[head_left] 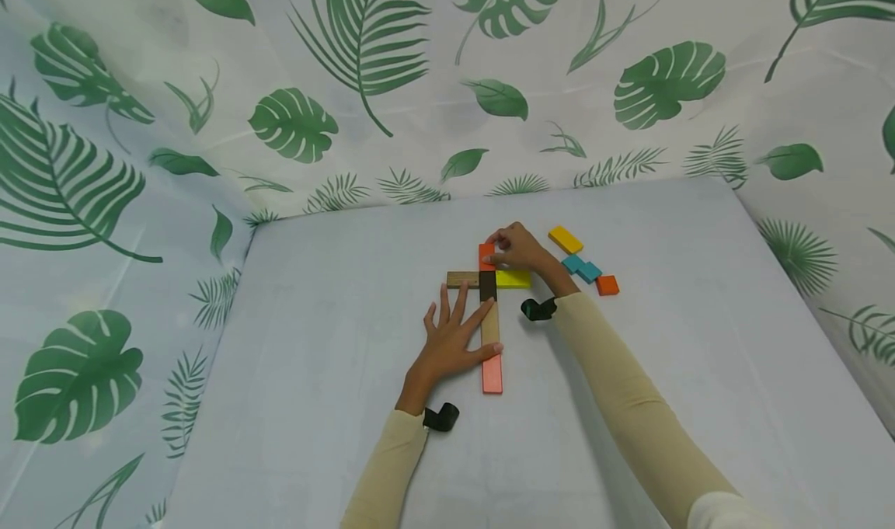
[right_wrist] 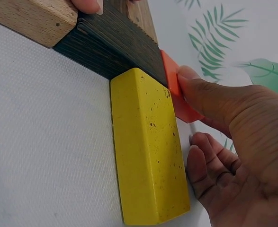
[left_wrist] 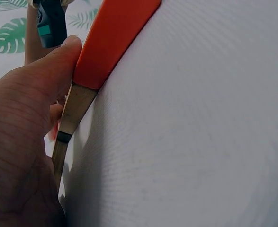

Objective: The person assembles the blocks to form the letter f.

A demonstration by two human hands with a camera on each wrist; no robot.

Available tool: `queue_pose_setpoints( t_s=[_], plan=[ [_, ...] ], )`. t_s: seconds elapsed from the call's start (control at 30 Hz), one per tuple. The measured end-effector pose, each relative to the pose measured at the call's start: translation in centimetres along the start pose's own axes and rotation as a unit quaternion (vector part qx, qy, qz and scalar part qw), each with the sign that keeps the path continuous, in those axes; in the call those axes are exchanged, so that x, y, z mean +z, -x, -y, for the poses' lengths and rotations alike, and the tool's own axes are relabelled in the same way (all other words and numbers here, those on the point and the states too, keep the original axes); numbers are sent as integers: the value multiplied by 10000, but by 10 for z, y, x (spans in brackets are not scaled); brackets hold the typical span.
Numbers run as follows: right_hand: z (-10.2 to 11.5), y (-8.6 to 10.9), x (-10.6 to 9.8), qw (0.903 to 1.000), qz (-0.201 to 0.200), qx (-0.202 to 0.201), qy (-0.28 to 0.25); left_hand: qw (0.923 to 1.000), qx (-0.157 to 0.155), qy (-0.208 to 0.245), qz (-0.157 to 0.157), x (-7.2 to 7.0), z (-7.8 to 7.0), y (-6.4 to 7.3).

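Note:
Wooden blocks lie joined in a cross on the table. At its centre is a dark brown block [head_left: 487,286], with a brown wood-grain block [head_left: 461,280] on its left and a yellow block [right_wrist: 150,151] on its right. Below it run a light tan block [head_left: 490,325] and a pink block [head_left: 492,375]. My left hand [head_left: 447,344] is spread over the lower left, its index fingertip by the dark-tan joint and its thumb at the tan-pink joint. At the top, my right hand [head_left: 520,248] pinches an orange-red block [head_left: 486,252] against the dark block's end.
Right of the cross lie another yellow block [head_left: 565,239], two teal blocks [head_left: 582,268] and a small orange block [head_left: 607,285]. A leaf-print curtain [head_left: 419,86] hangs beyond the table's far edge. Each wrist carries a black camera [head_left: 442,418].

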State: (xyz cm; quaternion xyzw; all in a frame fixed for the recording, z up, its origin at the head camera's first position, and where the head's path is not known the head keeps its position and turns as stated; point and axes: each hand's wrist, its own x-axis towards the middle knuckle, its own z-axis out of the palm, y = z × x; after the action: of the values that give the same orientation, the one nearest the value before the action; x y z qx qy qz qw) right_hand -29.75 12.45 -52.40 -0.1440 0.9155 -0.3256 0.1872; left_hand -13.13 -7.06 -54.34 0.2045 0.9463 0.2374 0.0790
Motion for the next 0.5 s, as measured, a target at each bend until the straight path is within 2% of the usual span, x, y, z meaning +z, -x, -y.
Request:
queue_pose_setpoints(
  t_s=[0.27, 0.5],
  plan=[
    [0, 0, 0, 10000, -13, 77, -9, 10000, -17, -13, 22, 1, 1, -1],
    [-3, 1, 1, 9995, -130, 23, -296, 9999, -62, -29, 89, 1, 0, -1]
  ],
)
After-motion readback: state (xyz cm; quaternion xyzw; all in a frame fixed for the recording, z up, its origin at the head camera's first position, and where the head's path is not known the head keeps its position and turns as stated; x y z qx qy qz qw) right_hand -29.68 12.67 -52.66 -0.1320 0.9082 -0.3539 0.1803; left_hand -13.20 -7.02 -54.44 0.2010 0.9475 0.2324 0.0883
